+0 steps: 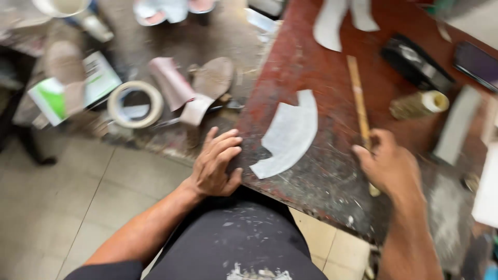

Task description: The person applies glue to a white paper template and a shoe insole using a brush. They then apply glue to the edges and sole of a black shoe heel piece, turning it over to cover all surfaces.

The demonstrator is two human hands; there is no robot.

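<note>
Hands at a worn red surface (311,67), cutting work under way.
Left hand (217,163) flat, open, on the edge; right hand (389,163) closed on a wooden stick (359,101), white curved piece (288,135) at nine o'clock of it.

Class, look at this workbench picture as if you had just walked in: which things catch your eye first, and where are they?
First comes the curved white cut-out piece lying flat on the worn red worktable, near its front corner. The left hand rests flat on that corner beside it, while the right hand covers the near end of a long wooden stick. Left of the table, a roll of tape lies among scattered scraps.
</note>
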